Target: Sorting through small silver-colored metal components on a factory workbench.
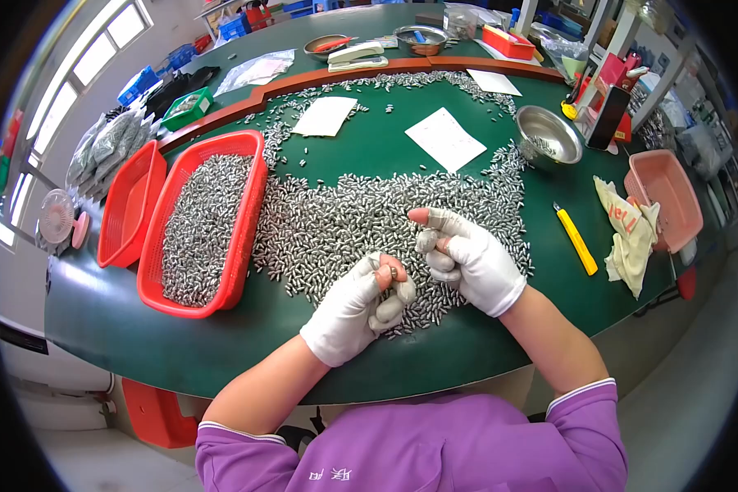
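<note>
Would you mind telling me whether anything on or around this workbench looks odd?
Three small things: the pale cloth lies crumpled by the pink basin, looking untidy; a few stray metal pieces lie apart from the main pile; and both white gloves leave some fingertips bare, perhaps on purpose.

Single wide fisheye view from head height, downward and forward, close above the green table (371, 146)

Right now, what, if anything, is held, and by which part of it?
Left hand: a metal piece, pinched; which part is unclear. Right hand: cannot tell.
</note>
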Demonstrator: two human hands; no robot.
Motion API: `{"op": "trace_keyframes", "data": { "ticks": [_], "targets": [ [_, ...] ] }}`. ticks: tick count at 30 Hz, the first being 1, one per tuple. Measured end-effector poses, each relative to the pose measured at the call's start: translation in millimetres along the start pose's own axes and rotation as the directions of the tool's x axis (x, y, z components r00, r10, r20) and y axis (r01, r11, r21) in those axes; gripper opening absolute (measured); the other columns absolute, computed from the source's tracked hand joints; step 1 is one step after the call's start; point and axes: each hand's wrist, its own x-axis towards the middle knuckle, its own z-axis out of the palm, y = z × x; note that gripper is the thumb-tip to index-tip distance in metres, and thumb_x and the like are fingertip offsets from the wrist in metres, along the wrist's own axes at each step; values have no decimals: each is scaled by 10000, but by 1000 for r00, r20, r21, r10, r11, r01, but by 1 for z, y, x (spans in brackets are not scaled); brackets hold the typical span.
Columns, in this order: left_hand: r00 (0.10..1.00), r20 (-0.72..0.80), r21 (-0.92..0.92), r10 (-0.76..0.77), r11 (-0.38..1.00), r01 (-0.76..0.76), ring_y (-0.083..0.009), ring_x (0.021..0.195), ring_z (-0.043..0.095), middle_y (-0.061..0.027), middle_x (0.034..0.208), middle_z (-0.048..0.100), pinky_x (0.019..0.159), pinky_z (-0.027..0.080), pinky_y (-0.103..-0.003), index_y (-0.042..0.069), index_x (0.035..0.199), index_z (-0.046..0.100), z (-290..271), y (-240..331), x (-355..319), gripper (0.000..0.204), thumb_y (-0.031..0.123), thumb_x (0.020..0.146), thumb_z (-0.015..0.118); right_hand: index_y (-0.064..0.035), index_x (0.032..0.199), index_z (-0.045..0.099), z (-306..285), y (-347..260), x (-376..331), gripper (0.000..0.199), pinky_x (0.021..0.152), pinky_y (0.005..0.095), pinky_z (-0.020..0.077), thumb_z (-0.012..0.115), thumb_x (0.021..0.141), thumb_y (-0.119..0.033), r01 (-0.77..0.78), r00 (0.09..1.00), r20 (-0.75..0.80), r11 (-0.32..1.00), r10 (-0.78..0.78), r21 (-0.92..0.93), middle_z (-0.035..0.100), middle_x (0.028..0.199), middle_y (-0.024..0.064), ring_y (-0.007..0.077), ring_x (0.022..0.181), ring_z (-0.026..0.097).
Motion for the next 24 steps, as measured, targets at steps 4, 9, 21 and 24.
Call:
{"op": "trace_keyframes", "data": {
  "ticks": [4, 9, 21, 24],
  "targets": [
    [1000, 9, -11, 6, 1000, -6, -68, 528, 354, -35, 847, 580, 478, 275, -206, 109, 967, 517, 1, -1, 1, 253, 341, 914, 603, -28, 1324, 447, 13, -7, -6, 395, 505, 170, 300, 518, 942, -101, 48, 999, -5, 997, -48, -66, 615, 1006, 55, 23, 567, 364],
    [1000, 6, -16, -2, 1000, 2, -66, 527, 355, -35, 842, 580, 478, 273, -205, 109, 962, 518, 1, 0, 1, 255, 341, 908, 609, -43, 1243, 524, 16, -5, -7, 351, 496, 171, 295, 588, 935, -199, 63, 997, -33, 982, -71, -179, 621, 866, 2, 23, 554, 383],
    [999, -31, -12, 18, 1000, -19, -57, 556, 367, -27, 872, 584, 501, 297, -194, 118, 968, 501, 4, 0, -1, 184, 244, 904, 618, -52, 1131, 626, 19, -7, -8, 267, 517, 149, 314, 632, 912, -205, 51, 993, -83, 944, -82, -326, 644, 870, -5, -4, 594, 422],
    [999, -32, -29, 33, 999, -34, -55, 574, 369, -37, 895, 568, 508, 300, -188, 122, 1003, 488, 3, -2, -1, 203, 230, 899, 625, -37, 1117, 636, 25, -7, -9, 208, 721, 197, 465, 583, 918, -61, 74, 988, -98, 922, -120, -381, 663, 939, 19, 57, 823, 577]
  ]
}}
